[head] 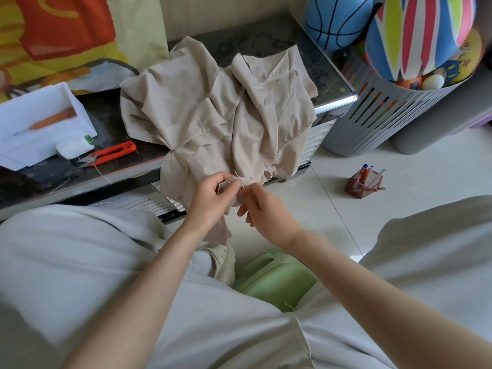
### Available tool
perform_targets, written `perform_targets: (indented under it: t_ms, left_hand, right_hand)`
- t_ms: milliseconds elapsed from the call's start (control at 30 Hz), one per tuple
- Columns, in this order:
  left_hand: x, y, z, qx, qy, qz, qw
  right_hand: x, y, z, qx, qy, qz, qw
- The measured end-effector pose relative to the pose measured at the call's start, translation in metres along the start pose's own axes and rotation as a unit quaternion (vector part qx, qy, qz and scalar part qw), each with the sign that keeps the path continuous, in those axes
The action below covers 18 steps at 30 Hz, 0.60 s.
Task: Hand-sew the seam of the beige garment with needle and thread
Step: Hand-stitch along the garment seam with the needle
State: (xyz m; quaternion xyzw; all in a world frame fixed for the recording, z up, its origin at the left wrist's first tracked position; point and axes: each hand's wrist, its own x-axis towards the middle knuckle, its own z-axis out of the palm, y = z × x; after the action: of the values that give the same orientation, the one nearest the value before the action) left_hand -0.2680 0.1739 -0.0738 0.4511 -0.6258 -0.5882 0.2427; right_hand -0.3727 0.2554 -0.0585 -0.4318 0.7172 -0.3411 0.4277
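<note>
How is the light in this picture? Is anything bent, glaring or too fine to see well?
Head view: light is soft and even, with no hard shadow on the garment. Head view: the wide lens bends the table edge; its metal corner glares. Head view: the needle between left hand and right hand shows only as a thin sliver.

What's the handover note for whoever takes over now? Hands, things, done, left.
Left hand: pinches the bunched seam edge of the beige garment.
Right hand: pinches the needle, which stands through the fabric at the left fingertips.
Garment lies crumpled on the dark table, its lower edge hanging toward the lap.
Orange thread snips lie on the table, left of the garment.
Done: a stitch is under way; how much seam is sewn cannot be seen.
Left: pull through, continue seam, knot, snip.
</note>
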Motion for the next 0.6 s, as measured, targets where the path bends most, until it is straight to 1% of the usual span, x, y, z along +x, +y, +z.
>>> perform_targets:
  t_ms: [133,233,333,433,533,600]
  left_hand:
    - [-0.0001,0.0018,-0.0004,-0.016,0.022,-0.007,1.000]
    - [-0.0010,0.0027,-0.0008,-0.014,0.020,-0.002,1.000]
    - [-0.0015,0.0028,0.0010,-0.007,-0.002,0.001,1.000]
    - [-0.0016,-0.0002,0.0039,-0.029,-0.038,-0.005,0.999]
    - [-0.0041,0.0001,0.0030,-0.059,-0.058,-0.007,0.997]
    - [-0.0059,0.0030,0.0022,-0.059,-0.061,-0.002,0.996]
  right_hand:
    - [-0.0024,0.0028,-0.0025,0.007,0.020,-0.006,1.000]
    - [-0.0027,0.0022,-0.0020,0.026,0.040,-0.014,0.999]
    - [-0.0010,-0.0003,-0.0004,0.039,0.058,-0.028,0.997]
    - [0.0022,-0.0016,0.0015,0.066,0.073,-0.029,0.995]
    - [0.0031,-0.0014,0.0014,0.076,0.071,-0.027,0.994]
    - [0.0025,0.0004,0.0008,0.071,0.063,-0.030,0.995]
